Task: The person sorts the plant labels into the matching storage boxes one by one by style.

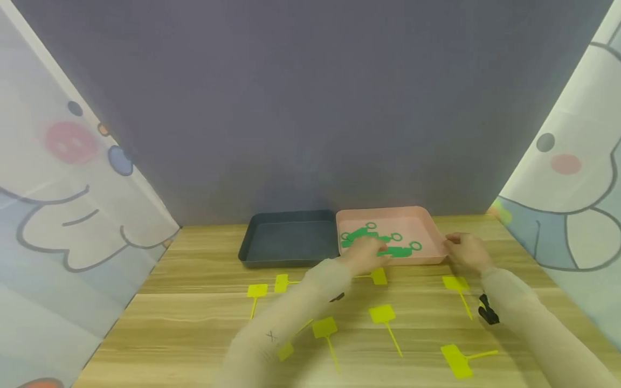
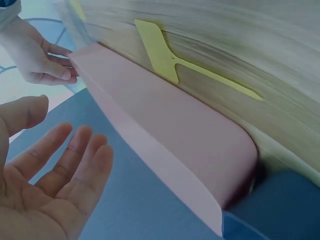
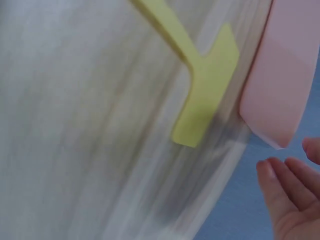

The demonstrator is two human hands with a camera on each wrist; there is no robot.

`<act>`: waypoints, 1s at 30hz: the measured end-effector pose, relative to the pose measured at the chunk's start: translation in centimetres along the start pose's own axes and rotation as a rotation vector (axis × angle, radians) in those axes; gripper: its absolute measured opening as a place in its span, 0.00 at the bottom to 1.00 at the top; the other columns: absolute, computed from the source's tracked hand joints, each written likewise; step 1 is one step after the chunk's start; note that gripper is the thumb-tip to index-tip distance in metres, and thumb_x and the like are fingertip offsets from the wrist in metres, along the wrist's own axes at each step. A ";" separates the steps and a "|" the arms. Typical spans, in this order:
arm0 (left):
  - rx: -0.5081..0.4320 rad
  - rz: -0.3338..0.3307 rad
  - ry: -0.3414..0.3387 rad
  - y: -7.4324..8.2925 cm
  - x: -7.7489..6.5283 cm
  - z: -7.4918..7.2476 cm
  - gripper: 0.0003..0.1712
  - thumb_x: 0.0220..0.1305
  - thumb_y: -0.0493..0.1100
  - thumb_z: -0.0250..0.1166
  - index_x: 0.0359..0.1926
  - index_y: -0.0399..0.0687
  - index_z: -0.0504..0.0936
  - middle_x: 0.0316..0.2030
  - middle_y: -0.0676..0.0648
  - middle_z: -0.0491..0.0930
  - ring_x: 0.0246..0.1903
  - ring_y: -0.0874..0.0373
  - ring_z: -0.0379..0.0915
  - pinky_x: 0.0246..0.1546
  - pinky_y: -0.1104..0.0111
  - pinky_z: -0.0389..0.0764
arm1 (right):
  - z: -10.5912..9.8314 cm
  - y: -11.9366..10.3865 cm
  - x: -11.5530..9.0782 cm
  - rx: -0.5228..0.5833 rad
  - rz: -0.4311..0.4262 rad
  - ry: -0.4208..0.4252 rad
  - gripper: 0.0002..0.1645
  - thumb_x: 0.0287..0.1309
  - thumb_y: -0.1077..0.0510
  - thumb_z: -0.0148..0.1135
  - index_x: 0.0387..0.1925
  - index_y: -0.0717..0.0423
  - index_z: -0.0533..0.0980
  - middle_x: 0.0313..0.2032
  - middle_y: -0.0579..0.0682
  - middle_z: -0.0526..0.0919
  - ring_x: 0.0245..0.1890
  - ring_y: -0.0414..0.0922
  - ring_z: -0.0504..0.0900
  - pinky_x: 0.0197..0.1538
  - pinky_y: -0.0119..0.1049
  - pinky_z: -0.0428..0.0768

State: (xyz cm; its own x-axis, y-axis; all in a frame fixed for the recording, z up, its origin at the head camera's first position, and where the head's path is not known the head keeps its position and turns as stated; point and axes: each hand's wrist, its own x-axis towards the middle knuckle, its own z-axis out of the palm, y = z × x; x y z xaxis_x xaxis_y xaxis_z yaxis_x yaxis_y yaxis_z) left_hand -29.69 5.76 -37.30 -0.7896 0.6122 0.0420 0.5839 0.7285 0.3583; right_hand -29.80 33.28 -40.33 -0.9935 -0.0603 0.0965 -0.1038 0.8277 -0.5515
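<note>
Pink tray (image 1: 412, 225) crosswise (opening upward)

Pink tray (image 1: 408, 222) open above; perhaps tight behind.

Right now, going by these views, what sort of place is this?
Probably a staged tabletop work booth: cartoon-printed panels on both sides, a plain grey backdrop behind, and a wood-grain table bearing a pink tray.
</note>
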 end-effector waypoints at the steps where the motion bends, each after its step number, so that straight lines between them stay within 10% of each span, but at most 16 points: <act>1: -0.001 0.000 0.001 -0.1 -0.5 -0.2 0.21 0.65 0.52 0.55 0.54 0.46 0.77 0.51 0.53 0.78 0.52 0.62 0.74 0.51 0.74 0.75 | -0.1 0.0 -0.1 -0.003 -0.006 0.011 0.28 0.65 0.54 0.44 0.52 0.77 0.68 0.50 0.75 0.71 0.48 0.70 0.71 0.48 0.60 0.72; 13: 0.012 0.003 0.098 -2.8 -7.8 -1.5 0.17 0.62 0.48 0.59 0.50 0.48 0.80 0.47 0.50 0.81 0.43 0.58 0.79 0.48 0.62 0.78 | -0.6 -0.9 -1.1 -0.001 -0.061 0.035 0.28 0.66 0.52 0.44 0.52 0.75 0.69 0.51 0.74 0.72 0.49 0.70 0.71 0.48 0.61 0.72; 20: -0.072 0.007 0.326 -7.0 -12.4 -3.1 0.13 0.59 0.39 0.61 0.45 0.42 0.81 0.42 0.47 0.83 0.41 0.57 0.81 0.41 0.69 0.81 | -0.9 -1.4 -2.3 -0.009 -0.136 0.082 0.24 0.66 0.56 0.47 0.51 0.76 0.70 0.49 0.74 0.73 0.46 0.69 0.74 0.45 0.60 0.74; 25: -0.136 -0.102 0.481 -10.7 -14.1 -5.3 0.13 0.60 0.38 0.60 0.46 0.41 0.81 0.41 0.46 0.83 0.38 0.56 0.81 0.38 0.69 0.82 | -1.1 -1.9 -3.1 -0.035 -0.165 0.099 0.24 0.65 0.55 0.48 0.50 0.74 0.72 0.47 0.73 0.76 0.43 0.68 0.76 0.43 0.59 0.75; 30: -0.156 -0.265 0.475 -14.7 -14.7 -7.6 0.16 0.63 0.39 0.58 0.51 0.38 0.77 0.44 0.41 0.82 0.42 0.50 0.80 0.42 0.61 0.81 | -1.1 -2.4 -4.2 -0.028 -0.207 0.120 0.22 0.63 0.57 0.52 0.48 0.74 0.73 0.44 0.72 0.77 0.40 0.66 0.79 0.40 0.56 0.78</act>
State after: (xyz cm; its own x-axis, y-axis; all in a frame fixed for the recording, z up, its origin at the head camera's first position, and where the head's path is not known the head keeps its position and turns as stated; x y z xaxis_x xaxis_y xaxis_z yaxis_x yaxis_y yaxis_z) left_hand -28.11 -16.23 -36.08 -0.9247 0.1831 0.3337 0.3480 0.7620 0.5462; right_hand -25.38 32.20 -38.50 -0.9385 -0.1647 0.3036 -0.3013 0.8200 -0.4867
